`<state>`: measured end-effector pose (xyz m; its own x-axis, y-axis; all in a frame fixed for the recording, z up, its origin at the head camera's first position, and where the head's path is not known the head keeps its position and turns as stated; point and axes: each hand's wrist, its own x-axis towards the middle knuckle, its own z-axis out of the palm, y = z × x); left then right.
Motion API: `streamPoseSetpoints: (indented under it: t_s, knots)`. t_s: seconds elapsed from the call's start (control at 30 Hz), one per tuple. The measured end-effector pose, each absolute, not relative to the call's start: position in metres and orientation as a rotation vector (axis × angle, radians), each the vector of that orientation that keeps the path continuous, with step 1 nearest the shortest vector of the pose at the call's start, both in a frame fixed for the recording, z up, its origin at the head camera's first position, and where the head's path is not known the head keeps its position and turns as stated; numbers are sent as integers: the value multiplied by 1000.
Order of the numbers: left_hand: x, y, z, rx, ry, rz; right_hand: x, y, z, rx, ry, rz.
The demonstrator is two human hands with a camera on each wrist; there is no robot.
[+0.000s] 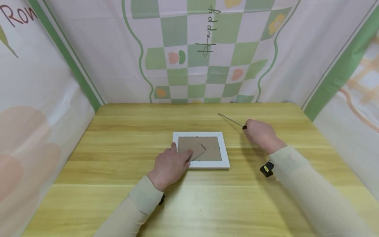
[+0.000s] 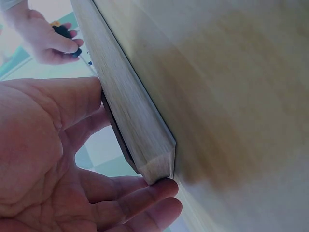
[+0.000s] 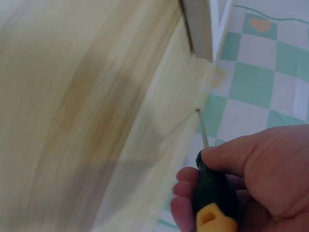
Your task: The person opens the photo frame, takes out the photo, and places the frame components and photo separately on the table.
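Note:
A white picture frame (image 1: 224,149) lies on the table with its brown backing board (image 1: 189,142) facing up; small dark tabs show along the board's edges. My left hand (image 1: 170,166) grips the frame's left side, the thumb over the board. In the left wrist view its fingers touch the corner of the frame (image 2: 130,106). To the right, my right hand (image 1: 262,133) holds a screwdriver (image 1: 231,119) above the table, clear of the frame, its shaft pointing to the back left. The right wrist view shows its black and yellow handle (image 3: 215,193) in the fingers.
The wooden table (image 1: 118,197) reaches back to a hanging cloth (image 1: 118,49) with a green and white check print. More printed cloth hangs along the left and right sides. Dark devices sit at both wrists.

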<state>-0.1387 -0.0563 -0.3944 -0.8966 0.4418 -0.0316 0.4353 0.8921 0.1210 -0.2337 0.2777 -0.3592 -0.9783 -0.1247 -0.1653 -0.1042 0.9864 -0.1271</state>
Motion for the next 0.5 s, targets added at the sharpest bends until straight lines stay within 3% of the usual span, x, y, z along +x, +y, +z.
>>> streamPoseSetpoints:
  t_s: [0.5]
  knots:
    - [-139,-58,-397,749,3047,180,-235,296,-368,-61,2866,-108]
